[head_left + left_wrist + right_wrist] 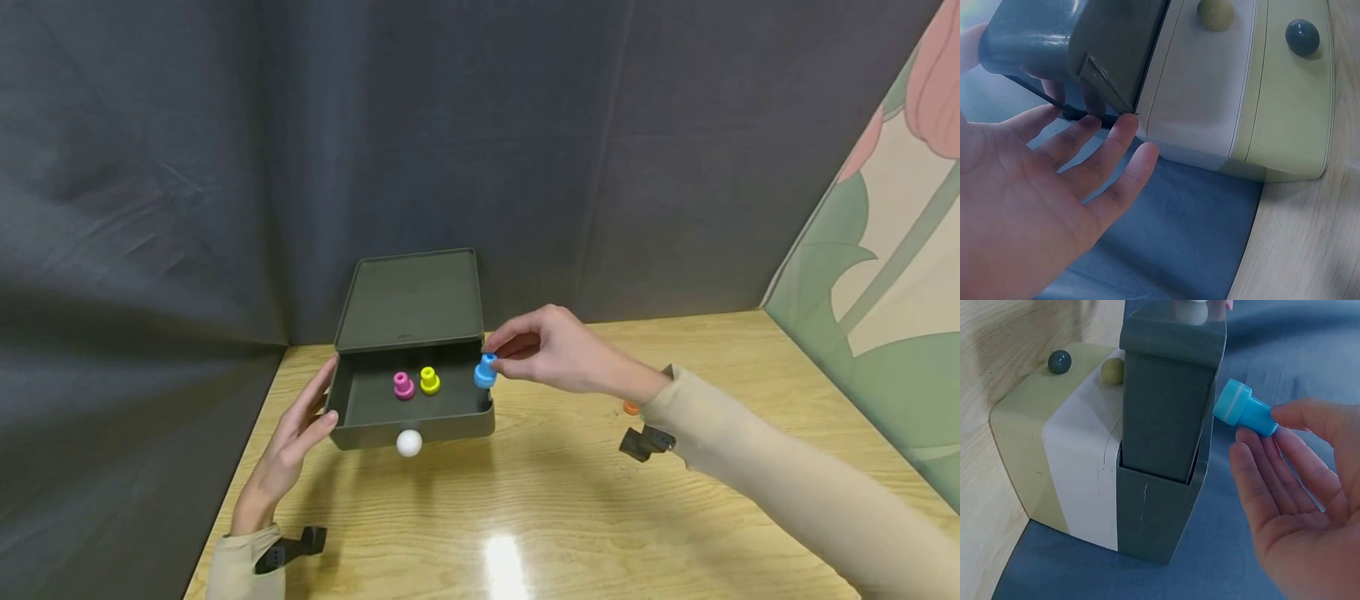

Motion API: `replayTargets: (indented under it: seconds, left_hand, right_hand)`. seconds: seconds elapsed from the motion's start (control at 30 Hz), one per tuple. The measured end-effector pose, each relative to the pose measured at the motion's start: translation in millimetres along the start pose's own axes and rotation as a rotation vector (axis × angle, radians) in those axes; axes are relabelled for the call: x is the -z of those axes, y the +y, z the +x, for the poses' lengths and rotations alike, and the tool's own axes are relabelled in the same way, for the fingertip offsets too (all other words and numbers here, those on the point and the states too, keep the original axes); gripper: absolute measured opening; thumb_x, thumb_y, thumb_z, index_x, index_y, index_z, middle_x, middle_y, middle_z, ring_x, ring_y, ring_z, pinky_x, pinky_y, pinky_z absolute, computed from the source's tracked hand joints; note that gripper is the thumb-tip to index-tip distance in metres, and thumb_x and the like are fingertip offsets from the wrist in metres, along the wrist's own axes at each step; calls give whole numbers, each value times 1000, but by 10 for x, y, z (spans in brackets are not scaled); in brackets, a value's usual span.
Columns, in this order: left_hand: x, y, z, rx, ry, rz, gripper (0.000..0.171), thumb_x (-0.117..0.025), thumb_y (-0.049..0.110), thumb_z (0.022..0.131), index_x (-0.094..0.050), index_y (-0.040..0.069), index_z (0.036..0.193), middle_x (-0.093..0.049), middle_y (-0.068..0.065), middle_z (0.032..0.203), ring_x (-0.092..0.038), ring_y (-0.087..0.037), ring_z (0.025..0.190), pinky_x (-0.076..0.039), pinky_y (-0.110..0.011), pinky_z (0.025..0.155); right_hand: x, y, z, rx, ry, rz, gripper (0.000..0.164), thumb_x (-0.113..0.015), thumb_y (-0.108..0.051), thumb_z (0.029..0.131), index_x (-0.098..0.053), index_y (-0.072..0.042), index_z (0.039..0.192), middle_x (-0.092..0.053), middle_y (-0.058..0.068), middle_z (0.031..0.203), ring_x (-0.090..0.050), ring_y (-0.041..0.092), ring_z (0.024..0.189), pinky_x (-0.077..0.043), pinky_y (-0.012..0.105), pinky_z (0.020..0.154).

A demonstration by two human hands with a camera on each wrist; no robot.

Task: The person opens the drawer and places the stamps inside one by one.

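Note:
My right hand [558,350] pinches a blue stepped peg [485,372] between thumb and fingertips, over the right side of the pulled-out dark drawer [450,427]. The right wrist view shows the peg [1244,406] beside the drawer, wide end away from the palm. A pink peg [403,386] and a yellow peg [430,381] stand inside the drawer. At its left side is my left hand [288,442], thumb at the front corner. In the left wrist view, the left hand's fingers [1113,150] extend along the drawer and cabinet side.
The drawer belongs to a small cabinet with a dark rimmed top [416,296]. Below are a white drawer [1204,81] and a pale green drawer [1291,106], with round knobs. An orange piece [632,407] lies on the wooden table [570,500], partly behind the right sleeve. Dark curtain hangs behind.

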State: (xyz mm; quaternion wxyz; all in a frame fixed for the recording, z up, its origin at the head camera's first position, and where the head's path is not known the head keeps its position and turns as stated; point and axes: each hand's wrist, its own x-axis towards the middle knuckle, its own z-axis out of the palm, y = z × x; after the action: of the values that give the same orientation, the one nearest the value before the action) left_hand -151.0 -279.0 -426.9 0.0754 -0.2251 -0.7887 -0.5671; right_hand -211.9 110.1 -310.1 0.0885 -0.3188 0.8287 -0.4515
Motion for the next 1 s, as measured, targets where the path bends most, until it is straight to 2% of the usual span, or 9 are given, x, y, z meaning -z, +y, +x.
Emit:
replayTargets:
  seconds: [0.37, 0.67, 1.0]
  left_hand:
    - [27, 17, -22, 17, -4, -8, 68, -43, 2, 108, -21, 11, 171, -13, -22, 178, -22, 8, 155, -27, -6, 115]
    - [5, 9, 6, -6, -16, -24, 69, -44, 0, 107, -21, 12, 171, -13, -22, 178, -22, 7, 157, -26, -7, 116]
    - [5, -6, 7, 0, -16, -13, 69, -44, 1, 107, -21, 13, 171, -12, -24, 178, -22, 7, 156, -27, -7, 117]
  right_hand:
    - [-140, -112, 251, -33, -89, -32, 19, -79, -8, 94, -82, -7, 112, -82, 6, 110, -80, 15, 98, -63, 29, 89]
    - [-307, -159, 416, -56, -155, -107, 19, -80, -11, 94, -82, -8, 113, -82, 2, 110, -79, 9, 98, -62, 24, 88]
    - [-582, -52, 505, 44, -154, -170, 12, -82, -12, 95, -83, -8, 105, -83, 3, 104, -79, 7, 94, -60, 18, 84]
